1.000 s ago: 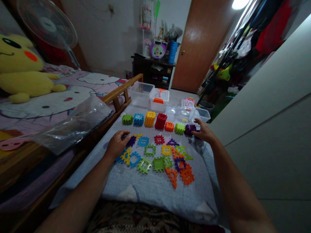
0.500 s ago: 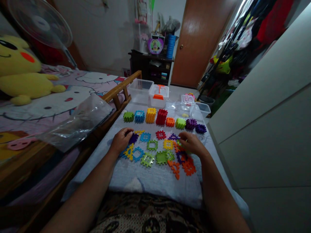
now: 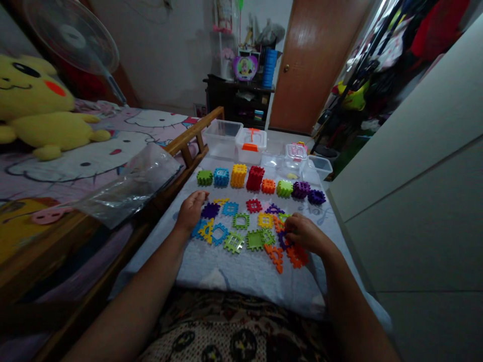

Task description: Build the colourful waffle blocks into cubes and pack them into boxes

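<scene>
Stacks number eight; left of the red stack, left hand lies, fingers loose; right of it, right hand touches one purple frame, grip unclear.

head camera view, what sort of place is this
Most likely a bedroom: a Hello Kitty bedsheet with a Pikachu plush sitting on it, and an electric fan at the upper left.

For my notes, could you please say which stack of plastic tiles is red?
The red plastic stack, fourth from left in its row: no other is red.

right hand at purple piece
</scene>
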A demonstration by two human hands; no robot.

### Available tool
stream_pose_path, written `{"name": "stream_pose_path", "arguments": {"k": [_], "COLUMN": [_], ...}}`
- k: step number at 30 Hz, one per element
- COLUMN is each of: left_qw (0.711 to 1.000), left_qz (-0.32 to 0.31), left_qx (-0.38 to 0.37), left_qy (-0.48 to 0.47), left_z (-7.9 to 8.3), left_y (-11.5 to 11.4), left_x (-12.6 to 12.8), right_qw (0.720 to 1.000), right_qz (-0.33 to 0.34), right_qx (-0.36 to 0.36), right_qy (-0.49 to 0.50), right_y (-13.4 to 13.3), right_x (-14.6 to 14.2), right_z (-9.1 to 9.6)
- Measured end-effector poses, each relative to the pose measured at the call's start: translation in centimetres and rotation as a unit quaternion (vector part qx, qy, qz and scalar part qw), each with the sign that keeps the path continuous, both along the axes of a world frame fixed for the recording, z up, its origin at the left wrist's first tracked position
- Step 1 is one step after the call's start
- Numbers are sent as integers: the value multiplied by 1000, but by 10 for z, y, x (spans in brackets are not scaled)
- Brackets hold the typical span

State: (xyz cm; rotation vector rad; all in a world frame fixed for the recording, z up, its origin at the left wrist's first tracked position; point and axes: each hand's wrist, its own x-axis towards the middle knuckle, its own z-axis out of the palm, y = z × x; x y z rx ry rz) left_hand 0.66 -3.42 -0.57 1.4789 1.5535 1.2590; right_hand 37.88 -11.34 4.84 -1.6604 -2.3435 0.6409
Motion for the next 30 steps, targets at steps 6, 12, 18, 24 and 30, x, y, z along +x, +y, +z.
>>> {"name": "stream_pose_path", "arguments": {"k": [6,12,18,24,30], "left_qw": [998,991,946,962,978], "left_qz": [5,-48,-90,-123,-89], "left_qx": [16,6,19,-10,-11], "left_qy": [-52,125,311,244,186], "left_z": [2,4,8,15,40], "left_y": [0,1,-2,-3,-15], "left_x": [-2,-4,-5,-5,3], "right_qw": [998,996,987,980,992], "right_qz": [18,18,-27,-55,-27], "right_qx": [53,78,126,154,116], "right_qy": [2,41,97,114,37], "right_y": [3,4,15,18,4], "right_x": [-7,-7,-5,1,-2], "right_z": [-13,-16,-16,-24,-21]}}
